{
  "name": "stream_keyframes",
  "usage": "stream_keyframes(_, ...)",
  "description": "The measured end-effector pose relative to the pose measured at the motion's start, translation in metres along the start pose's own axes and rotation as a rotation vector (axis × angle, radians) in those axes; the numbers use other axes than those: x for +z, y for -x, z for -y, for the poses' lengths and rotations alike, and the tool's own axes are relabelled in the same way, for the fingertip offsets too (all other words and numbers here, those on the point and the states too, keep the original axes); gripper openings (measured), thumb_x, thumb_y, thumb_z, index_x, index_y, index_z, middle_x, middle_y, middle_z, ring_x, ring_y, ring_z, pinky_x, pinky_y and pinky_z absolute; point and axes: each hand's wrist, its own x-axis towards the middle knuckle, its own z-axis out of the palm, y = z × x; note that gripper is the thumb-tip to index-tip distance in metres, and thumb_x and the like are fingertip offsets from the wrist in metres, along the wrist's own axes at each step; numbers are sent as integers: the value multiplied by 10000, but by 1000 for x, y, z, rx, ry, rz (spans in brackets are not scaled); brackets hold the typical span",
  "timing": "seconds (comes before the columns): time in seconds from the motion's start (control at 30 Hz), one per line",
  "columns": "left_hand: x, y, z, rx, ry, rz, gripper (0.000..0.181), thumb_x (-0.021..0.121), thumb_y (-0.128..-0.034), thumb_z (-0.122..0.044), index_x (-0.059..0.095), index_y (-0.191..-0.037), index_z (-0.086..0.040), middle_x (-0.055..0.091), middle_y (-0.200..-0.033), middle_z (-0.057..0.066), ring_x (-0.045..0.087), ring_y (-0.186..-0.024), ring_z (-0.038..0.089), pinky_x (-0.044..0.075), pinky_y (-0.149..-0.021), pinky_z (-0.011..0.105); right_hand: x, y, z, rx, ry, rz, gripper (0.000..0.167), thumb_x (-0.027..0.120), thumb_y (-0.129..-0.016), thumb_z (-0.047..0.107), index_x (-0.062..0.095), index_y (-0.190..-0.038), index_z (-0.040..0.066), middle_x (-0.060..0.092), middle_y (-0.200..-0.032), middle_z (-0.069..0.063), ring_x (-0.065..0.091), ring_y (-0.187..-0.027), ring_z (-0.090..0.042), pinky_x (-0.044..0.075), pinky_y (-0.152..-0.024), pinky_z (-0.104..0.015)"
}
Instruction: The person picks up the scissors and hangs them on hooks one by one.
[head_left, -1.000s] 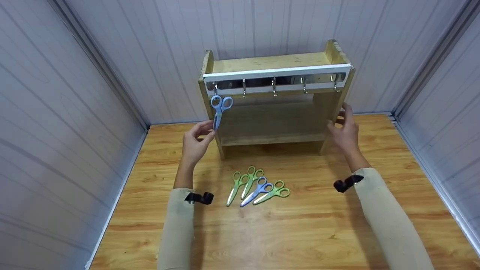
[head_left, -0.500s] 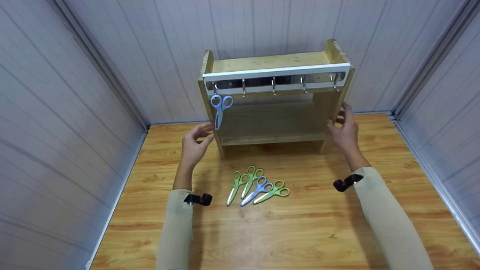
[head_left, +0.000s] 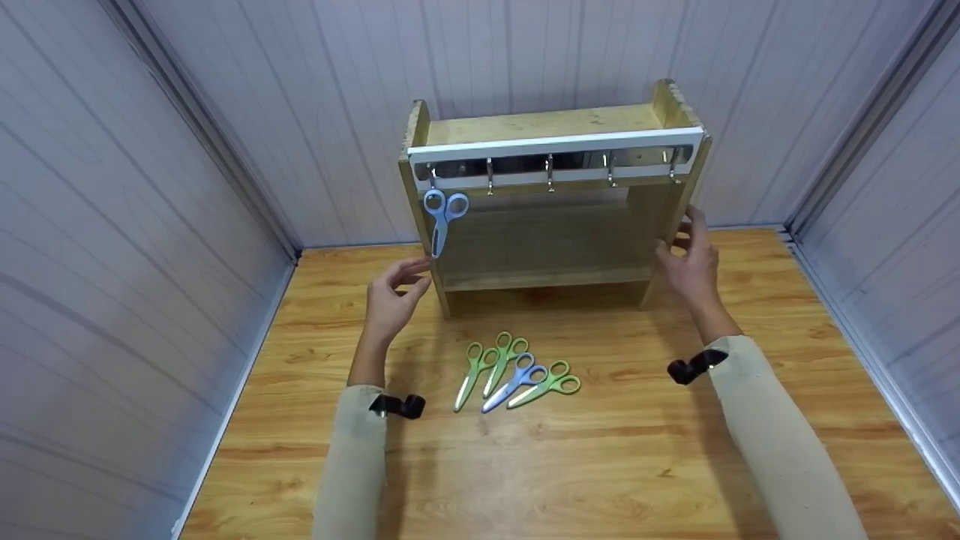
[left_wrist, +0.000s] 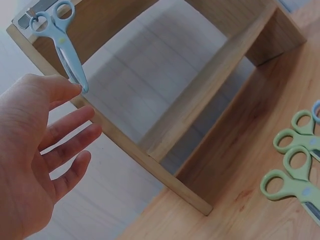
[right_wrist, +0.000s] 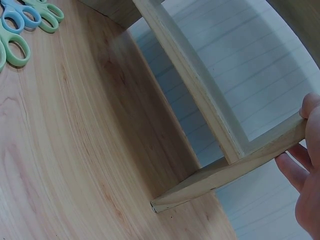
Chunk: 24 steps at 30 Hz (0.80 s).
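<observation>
So there's a big wood-grain floor (head_left: 585, 465) with a wooden shelf (head_left: 547, 120) standing on it. Across the shelf's upper front runs a white rail (head_left: 517, 146). Right hand (head_left: 691, 264) has hold of the shelf's right side panel, thumb in front, fingers round behind. Left hand (head_left: 388, 300) is just off the shelf's left side, fingers loose and not gripping anything; can't tell if it's touching the blue scissors (head_left: 442, 220) hanging tip-down at the shelf's front left. In front of the shelf lie three green scissors (head_left: 472, 370) plus another blue pair (head_left: 514, 385). Tiniest: five metal hooks (head_left: 550, 174) along the shelf's front, leftmost one through a loop of the hanging pair.
</observation>
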Motion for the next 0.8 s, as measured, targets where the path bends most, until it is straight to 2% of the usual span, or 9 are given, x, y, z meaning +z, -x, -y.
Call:
stream_keyframes(0.23,0,6,6,3,-27,14,341,756,-1043,-32,761,-1385,-27,804,-1374,217,768,-1120,303,572,-817,166,2,0,0,-32,1,-30,697,663,-1043,44,408,-1689,106,679,-1479,-324,734,-1269,-519,494,-857,-72)
stream_keyframes(0.4,1,9,8,8,-45,22,330,767,-1032,-30,770,-1361,-29,811,-1367,200,765,-1109,280,573,-822,176,0,0,1,-20,-12,-14,722,671,-1047,54,387,-1706,135,669,-1496,-321,726,-1292,-515,481,-839,-57)
stream_keyframes(0.7,0,13,9,1,-77,48,316,764,-1035,-40,775,-1351,-33,812,-1361,202,767,-1172,393,560,-830,181,0,1,2,4,-17,6,727,659,-1066,71,361,-1725,152,636,-1559,-310,703,-1339,-505,480,-841,-63)
stream_keyframes(0.8,1,14,9,15,-88,53,309,767,-1033,-43,780,-1342,-35,817,-1350,196,777,-1170,405,561,-826,181,0,1,2,7,-13,5,726,657,-1066,68,367,-1725,161,635,-1567,-302,702,-1347,-498,504,-868,-104)
